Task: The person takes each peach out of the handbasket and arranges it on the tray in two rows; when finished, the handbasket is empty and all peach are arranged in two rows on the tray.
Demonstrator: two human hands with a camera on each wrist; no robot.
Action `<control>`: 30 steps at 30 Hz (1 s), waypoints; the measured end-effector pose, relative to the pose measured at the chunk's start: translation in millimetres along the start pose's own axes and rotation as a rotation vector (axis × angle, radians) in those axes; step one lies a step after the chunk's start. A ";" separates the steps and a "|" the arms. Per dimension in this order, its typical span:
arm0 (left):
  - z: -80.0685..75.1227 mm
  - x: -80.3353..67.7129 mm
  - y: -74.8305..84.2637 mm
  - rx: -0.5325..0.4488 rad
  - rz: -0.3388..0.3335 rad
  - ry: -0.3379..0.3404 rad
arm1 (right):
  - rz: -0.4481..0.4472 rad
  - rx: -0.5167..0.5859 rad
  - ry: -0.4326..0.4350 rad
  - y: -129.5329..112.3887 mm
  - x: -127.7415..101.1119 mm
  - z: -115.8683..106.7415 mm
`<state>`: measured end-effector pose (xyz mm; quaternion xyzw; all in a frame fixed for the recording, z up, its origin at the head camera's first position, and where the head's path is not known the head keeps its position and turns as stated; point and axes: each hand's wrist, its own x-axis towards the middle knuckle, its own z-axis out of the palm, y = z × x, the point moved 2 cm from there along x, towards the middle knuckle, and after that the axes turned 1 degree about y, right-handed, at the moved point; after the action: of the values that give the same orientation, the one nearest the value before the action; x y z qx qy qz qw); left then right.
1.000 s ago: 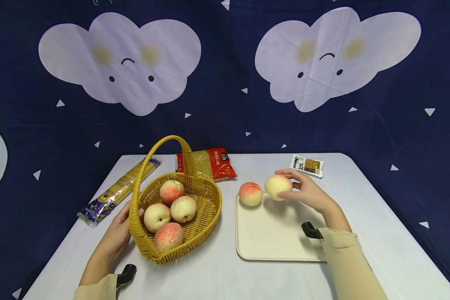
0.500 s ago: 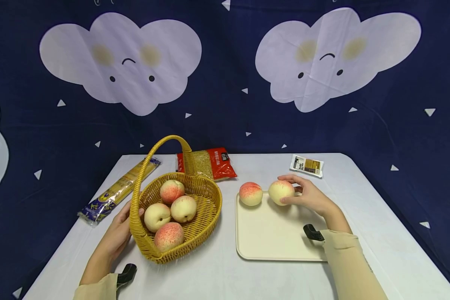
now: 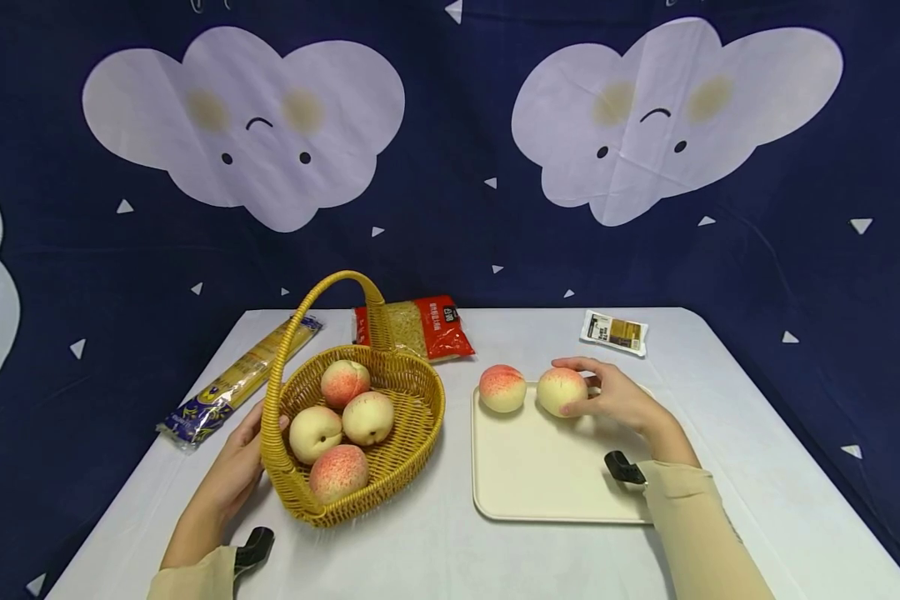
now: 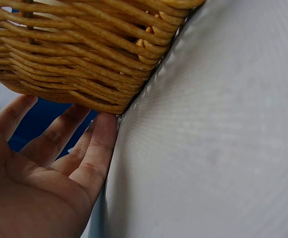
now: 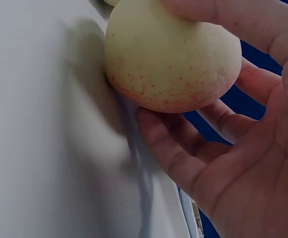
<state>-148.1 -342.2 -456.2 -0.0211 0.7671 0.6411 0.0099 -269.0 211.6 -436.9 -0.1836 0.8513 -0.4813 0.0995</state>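
The right hand (image 3: 617, 395) cups a peach (image 3: 562, 391) with curled fingers (image 5: 183, 163), resting it on the tray (image 3: 540, 475) near that tray's far edge, just beside a second peach (image 3: 502, 388) already there. The left hand (image 3: 234, 471) lies spread and relaxed, fingers straight against the basket (image 3: 408, 433) wall on the bench's (image 3: 435, 558) left half. Two peaches are out on the tray; three remain in the basket, so the moving looks under half done, and the held peach seems set down but not released. The peach is nearly round, with no clear long axis; its blushed, speckled side faces down toward the tray in the right wrist view.
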 end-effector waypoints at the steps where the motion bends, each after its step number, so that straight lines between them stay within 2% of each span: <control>1: 0.0 0.1 0.0 0.000 -0.002 -0.001 | -0.003 -0.004 0.001 0.1 0.2 0.3; 11: -0.4 -0.1 0.2 0.015 0.007 0.002 | -0.068 0.011 -0.032 1.7 2.7 6.7; 16: -0.8 -0.8 0.1 0.020 0.017 -0.005 | -0.063 0.033 -0.043 1.0 2.1 8.0; 22: -0.6 -1.3 -0.9 0.018 0.015 -0.011 | -0.042 0.031 -0.018 5.1 -1.9 1.8; 30: -0.6 0.1 0.0 0.021 -0.007 0.010 | -0.035 0.036 -0.005 10.8 -3.1 -4.4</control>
<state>-148.2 -342.8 -456.2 -0.0269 0.7737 0.6329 0.0084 -270.1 221.4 -443.9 -0.1978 0.8389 -0.4977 0.0967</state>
